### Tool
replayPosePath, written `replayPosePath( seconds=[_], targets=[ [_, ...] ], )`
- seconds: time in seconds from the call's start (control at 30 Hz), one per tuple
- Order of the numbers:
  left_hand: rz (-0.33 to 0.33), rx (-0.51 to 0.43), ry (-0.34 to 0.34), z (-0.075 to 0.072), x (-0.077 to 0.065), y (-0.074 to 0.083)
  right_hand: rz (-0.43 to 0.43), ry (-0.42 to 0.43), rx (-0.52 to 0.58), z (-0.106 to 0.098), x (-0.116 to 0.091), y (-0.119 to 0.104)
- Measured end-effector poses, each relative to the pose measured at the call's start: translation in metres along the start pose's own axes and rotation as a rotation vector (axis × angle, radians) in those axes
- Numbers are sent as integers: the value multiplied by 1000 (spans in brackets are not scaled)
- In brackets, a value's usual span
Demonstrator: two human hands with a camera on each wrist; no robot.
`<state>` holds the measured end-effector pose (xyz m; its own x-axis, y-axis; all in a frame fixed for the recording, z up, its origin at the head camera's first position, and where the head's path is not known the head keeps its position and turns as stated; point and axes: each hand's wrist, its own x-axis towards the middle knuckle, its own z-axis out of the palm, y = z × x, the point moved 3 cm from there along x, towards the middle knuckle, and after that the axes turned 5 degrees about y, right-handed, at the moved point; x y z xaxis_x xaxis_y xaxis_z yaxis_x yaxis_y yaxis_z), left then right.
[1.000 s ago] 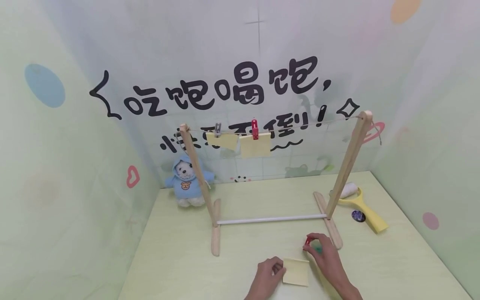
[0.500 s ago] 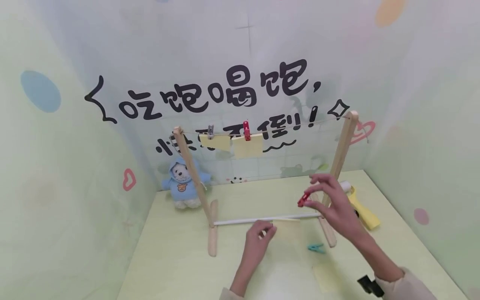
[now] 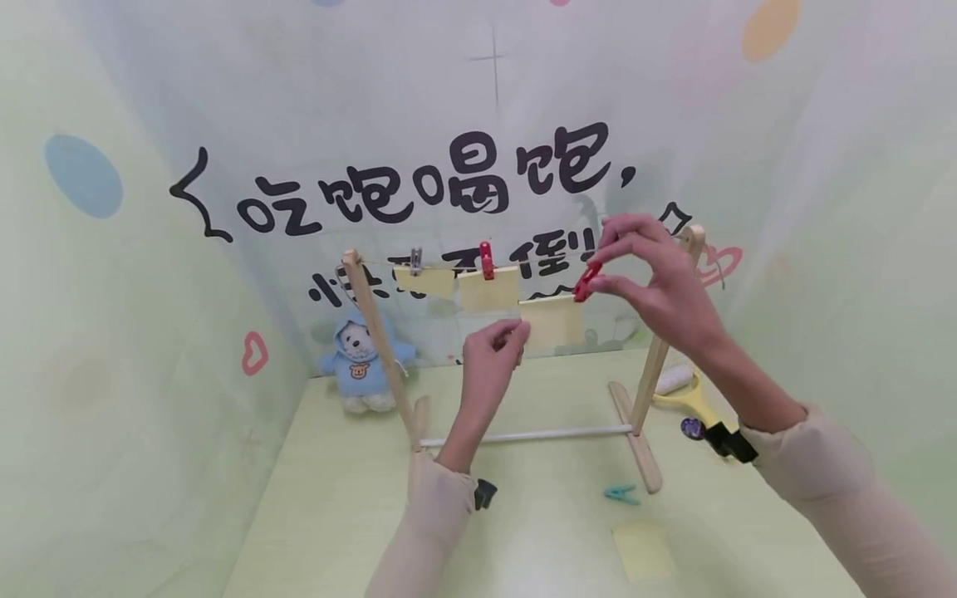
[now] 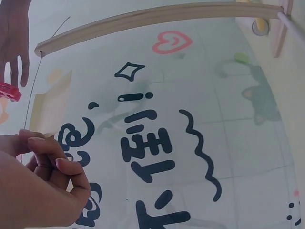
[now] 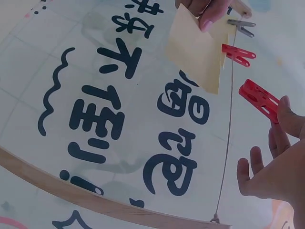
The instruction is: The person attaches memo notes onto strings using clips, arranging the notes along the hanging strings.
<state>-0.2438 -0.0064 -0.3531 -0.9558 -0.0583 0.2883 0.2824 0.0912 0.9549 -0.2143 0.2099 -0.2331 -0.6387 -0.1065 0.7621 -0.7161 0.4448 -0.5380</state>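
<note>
My left hand (image 3: 489, 357) pinches the left edge of a pale yellow paper note (image 3: 553, 322), just below the string (image 5: 230, 124) of a wooden frame. Between thumb and fingers, my right hand (image 3: 661, 286) holds a red clothespin (image 5: 259, 100), to the right of the note near its top edge. In the right wrist view the pin and the held note are apart. Two more notes hang further left on the string: one note (image 3: 426, 284) under a grey clothespin (image 3: 416, 261), the other note (image 3: 488, 292) under a second red clothespin (image 3: 487, 261).
Wooden posts (image 3: 649, 374) and a white rod (image 3: 553, 433) make up the frame. On the table lie a teal clothespin (image 3: 620, 494) and another yellow note (image 3: 643, 550). A plush toy (image 3: 362, 365) sits behind the left post; a yellow-handled roller (image 3: 695, 400) lies right.
Both hands have risen from the table to the string, the left carrying the note and the right the red clothespin. The teal clothespin and the lower note on the table have come into full view.
</note>
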Motion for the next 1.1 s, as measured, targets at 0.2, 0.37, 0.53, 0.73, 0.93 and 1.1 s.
replayPosePath(
  seconds=[0.2, 0.37, 0.53, 0.73, 0.93, 1.1],
  targets=[
    [25, -28, -22, -1, 15, 16, -1, 15, 13, -3, 23, 2],
    [15, -25, -34, 0, 19, 19, 13, 19, 9, -3, 36, 3],
    [26, -26, -36, 2, 23, 24, 4, 20, -11, -2, 50, 4],
    [33, -28, -40, 5, 28, 32, 24, -2, -44, 2, 61, 4],
    [26, -43, -28, 4, 31, 34, 6, -26, -34, 10, 63, 5],
    [23, -48, -27, 3, 32, 34, -9, -52, -26, 19, 63, 9]
  ],
)
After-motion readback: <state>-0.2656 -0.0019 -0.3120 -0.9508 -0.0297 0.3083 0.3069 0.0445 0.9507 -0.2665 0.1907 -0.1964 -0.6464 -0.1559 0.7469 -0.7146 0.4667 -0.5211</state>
